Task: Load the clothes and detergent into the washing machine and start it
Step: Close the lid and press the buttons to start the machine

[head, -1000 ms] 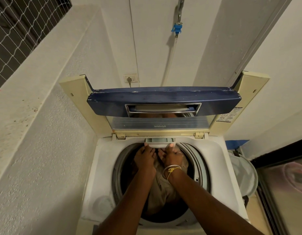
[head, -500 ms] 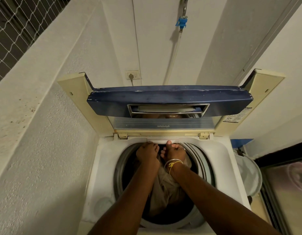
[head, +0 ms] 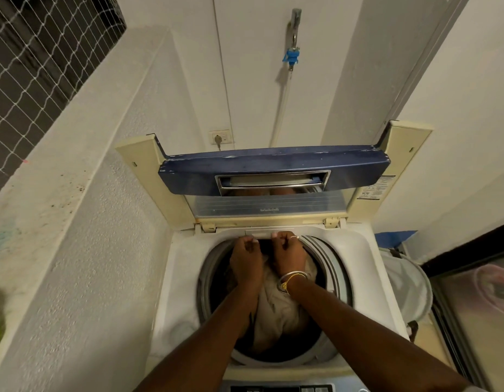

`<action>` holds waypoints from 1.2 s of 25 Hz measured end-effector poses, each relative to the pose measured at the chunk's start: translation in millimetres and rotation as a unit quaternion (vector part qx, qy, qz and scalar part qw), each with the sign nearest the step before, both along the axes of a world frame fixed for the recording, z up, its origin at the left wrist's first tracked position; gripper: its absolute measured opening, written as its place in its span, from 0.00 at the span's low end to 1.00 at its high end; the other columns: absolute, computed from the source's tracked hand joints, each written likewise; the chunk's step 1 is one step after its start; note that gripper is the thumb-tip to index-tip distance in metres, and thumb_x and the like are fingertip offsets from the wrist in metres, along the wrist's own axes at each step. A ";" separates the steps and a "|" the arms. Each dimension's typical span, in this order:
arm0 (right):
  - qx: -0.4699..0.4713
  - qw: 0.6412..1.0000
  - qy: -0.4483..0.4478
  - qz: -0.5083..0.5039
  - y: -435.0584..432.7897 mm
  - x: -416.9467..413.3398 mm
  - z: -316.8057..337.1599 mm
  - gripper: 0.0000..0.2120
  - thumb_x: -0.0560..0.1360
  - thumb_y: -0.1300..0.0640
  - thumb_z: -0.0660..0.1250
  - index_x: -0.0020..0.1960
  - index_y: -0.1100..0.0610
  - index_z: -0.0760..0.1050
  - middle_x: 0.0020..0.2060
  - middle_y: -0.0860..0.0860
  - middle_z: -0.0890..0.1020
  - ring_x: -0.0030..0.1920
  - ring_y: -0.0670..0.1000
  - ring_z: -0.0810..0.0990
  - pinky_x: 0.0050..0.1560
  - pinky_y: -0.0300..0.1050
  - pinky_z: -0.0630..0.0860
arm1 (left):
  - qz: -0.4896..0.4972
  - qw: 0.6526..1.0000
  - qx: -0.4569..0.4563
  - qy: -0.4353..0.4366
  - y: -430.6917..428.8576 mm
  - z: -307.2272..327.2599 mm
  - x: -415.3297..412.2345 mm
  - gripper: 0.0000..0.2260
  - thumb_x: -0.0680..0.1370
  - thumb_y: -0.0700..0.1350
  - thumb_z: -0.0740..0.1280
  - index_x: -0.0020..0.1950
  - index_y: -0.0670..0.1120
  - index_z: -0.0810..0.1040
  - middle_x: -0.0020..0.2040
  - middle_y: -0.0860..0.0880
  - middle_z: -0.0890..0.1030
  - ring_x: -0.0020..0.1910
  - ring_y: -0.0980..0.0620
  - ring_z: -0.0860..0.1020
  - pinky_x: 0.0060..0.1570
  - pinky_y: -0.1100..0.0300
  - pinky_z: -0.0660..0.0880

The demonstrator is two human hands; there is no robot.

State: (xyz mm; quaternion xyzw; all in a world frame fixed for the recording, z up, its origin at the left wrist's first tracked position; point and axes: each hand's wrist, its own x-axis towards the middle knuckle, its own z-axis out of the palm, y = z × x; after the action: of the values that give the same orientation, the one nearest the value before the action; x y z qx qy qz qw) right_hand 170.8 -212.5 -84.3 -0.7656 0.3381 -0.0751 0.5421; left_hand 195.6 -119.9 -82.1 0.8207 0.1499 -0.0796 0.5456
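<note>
The top-loading washing machine [head: 355, 267] stands with its blue-fronted lid [head: 273, 171] raised. Beige clothes [head: 276, 304] lie in the drum under my forearms. The detergent drawer [head: 262, 232] sits pushed in, flush with the back rim. My left hand [head: 246, 258] has its fingers curled, knuckles against the rim just below the drawer's left end. My right hand [head: 289, 251], with a ring and a bracelet, is curled too, its thumb touching the drawer front. No detergent container is in sight.
The control panel [head: 279, 389] shows at the bottom edge. A white mesh laundry basket [head: 406, 281] stands right of the machine, beside a glass door [head: 477, 306]. A rough wall with a ledge [head: 75, 179] hems in the left. A tap [head: 294, 24] and a socket [head: 221, 137] are on the back wall.
The drawer stuck out a little a second ago, its inside showing; both hands have pushed it in flush with the rim. The fingers have curled tighter.
</note>
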 end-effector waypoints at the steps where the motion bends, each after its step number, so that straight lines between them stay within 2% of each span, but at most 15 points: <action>1: -0.034 0.999 0.002 0.027 0.4 -3.2 6.7 0.11 0.80 0.45 0.62 0.52 0.50 0.77 0.43 0.48 0.82 0.45 0.50 0.81 0.48 0.44 0.75 | -0.034 0.998 0.033 -0.038 3.4 5.5 -4.8 0.10 0.82 0.47 0.63 0.61 0.46 0.78 0.58 0.47 0.81 0.56 0.50 0.78 0.56 0.59 0.73; 5: -0.147 0.983 -0.056 0.098 -2.0 -24.2 31.0 0.12 0.81 0.47 0.59 0.53 0.50 0.78 0.46 0.49 0.83 0.48 0.47 0.80 0.54 0.47 0.77 | -0.133 0.974 0.125 -0.137 23.5 17.6 -22.3 0.13 0.83 0.50 0.59 0.65 0.48 0.75 0.61 0.49 0.79 0.61 0.51 0.77 0.60 0.58 0.74; 7: -0.199 0.970 -0.072 0.121 -6.0 -35.4 40.7 0.14 0.81 0.47 0.59 0.60 0.52 0.77 0.57 0.51 0.81 0.59 0.49 0.77 0.63 0.44 0.72 | -0.180 0.954 0.155 -0.180 33.1 24.2 -30.0 0.17 0.83 0.53 0.56 0.69 0.48 0.72 0.65 0.49 0.77 0.65 0.51 0.75 0.65 0.54 0.73; 9: -0.245 0.956 -0.066 0.149 -9.3 -46.1 51.9 0.20 0.81 0.46 0.59 0.69 0.54 0.72 0.69 0.53 0.74 0.71 0.51 0.68 0.71 0.47 0.65 | -0.212 0.937 0.184 -0.210 40.7 36.1 -38.9 0.22 0.83 0.57 0.52 0.72 0.48 0.69 0.71 0.48 0.72 0.71 0.50 0.70 0.70 0.50 0.69; 11: -0.291 0.937 -0.058 0.182 -9.8 -54.8 63.6 0.24 0.81 0.45 0.58 0.74 0.55 0.67 0.74 0.53 0.68 0.76 0.52 0.62 0.75 0.50 0.60 | -0.229 0.917 0.219 -0.244 45.9 50.6 -45.5 0.23 0.83 0.56 0.51 0.72 0.46 0.69 0.73 0.46 0.71 0.73 0.47 0.68 0.72 0.46 0.67; 13: -0.330 0.922 -0.059 0.194 -6.7 -63.2 75.5 0.26 0.81 0.44 0.58 0.76 0.55 0.63 0.76 0.53 0.64 0.77 0.53 0.58 0.76 0.50 0.57 | -0.253 0.882 0.278 -0.284 51.6 66.9 -51.5 0.22 0.83 0.54 0.53 0.73 0.46 0.68 0.73 0.44 0.70 0.73 0.44 0.68 0.73 0.44 0.64; 15: -0.383 0.900 -0.047 0.205 -1.7 -74.0 87.1 0.28 0.81 0.43 0.57 0.77 0.54 0.60 0.78 0.53 0.60 0.78 0.53 0.55 0.77 0.51 0.53 | -0.289 0.833 0.353 -0.313 60.0 81.9 -58.8 0.21 0.83 0.52 0.57 0.73 0.46 0.68 0.74 0.43 0.70 0.74 0.43 0.67 0.73 0.44 0.63; 17: -0.431 0.872 -0.019 0.231 3.2 -83.4 91.4 0.31 0.81 0.41 0.55 0.79 0.54 0.54 0.79 0.54 0.54 0.79 0.54 0.50 0.77 0.53 0.48 | -0.328 0.790 0.422 -0.301 66.7 94.4 -64.6 0.23 0.81 0.55 0.61 0.73 0.45 0.69 0.74 0.42 0.70 0.73 0.41 0.69 0.71 0.42 0.66; 19: -0.459 0.852 0.012 0.252 7.1 -93.2 92.6 0.33 0.81 0.41 0.53 0.80 0.56 0.49 0.79 0.55 0.47 0.79 0.55 0.44 0.78 0.56 0.45 | -0.342 0.767 0.464 -0.282 72.1 104.3 -73.0 0.27 0.79 0.60 0.63 0.72 0.44 0.71 0.73 0.40 0.71 0.71 0.41 0.71 0.69 0.41 0.68; 21: -0.468 0.844 0.033 0.262 10.1 -100.0 94.4 0.34 0.82 0.40 0.51 0.80 0.57 0.44 0.78 0.55 0.42 0.79 0.56 0.41 0.78 0.59 0.45 | -0.353 0.754 0.483 -0.270 75.3 110.7 -81.1 0.29 0.78 0.62 0.62 0.72 0.44 0.72 0.73 0.40 0.71 0.72 0.40 0.70 0.69 0.41 0.66; 24: -0.458 0.846 0.041 0.272 11.1 -101.8 99.0 0.35 0.82 0.40 0.49 0.79 0.58 0.41 0.77 0.55 0.38 0.78 0.55 0.37 0.78 0.57 0.42 | -0.355 0.750 0.490 -0.266 77.2 114.3 -82.2 0.29 0.80 0.63 0.58 0.74 0.45 0.70 0.75 0.42 0.68 0.74 0.42 0.68 0.74 0.42 0.58; 28: -0.450 0.850 0.039 0.271 8.8 -94.0 111.8 0.35 0.82 0.40 0.48 0.80 0.56 0.39 0.77 0.53 0.35 0.78 0.53 0.34 0.78 0.54 0.40 | -0.367 0.747 0.490 -0.260 78.1 121.9 -76.8 0.30 0.83 0.62 0.49 0.80 0.45 0.57 0.80 0.44 0.54 0.79 0.44 0.54 0.74 0.45 0.43; 30: -0.456 0.847 0.041 0.272 12.3 -90.7 117.6 0.35 0.82 0.40 0.48 0.79 0.56 0.38 0.77 0.53 0.35 0.78 0.54 0.34 0.78 0.54 0.39 | -0.369 0.745 0.484 -0.274 80.0 122.9 -72.9 0.30 0.83 0.61 0.46 0.81 0.45 0.51 0.81 0.45 0.47 0.80 0.45 0.48 0.74 0.47 0.38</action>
State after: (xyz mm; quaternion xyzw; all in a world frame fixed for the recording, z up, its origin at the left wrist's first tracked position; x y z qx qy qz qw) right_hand 80.1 -200.1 33.3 -0.9902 0.0663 -0.0386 0.1166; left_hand 122.7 -39.9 40.8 0.9525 -0.3015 0.0368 0.0208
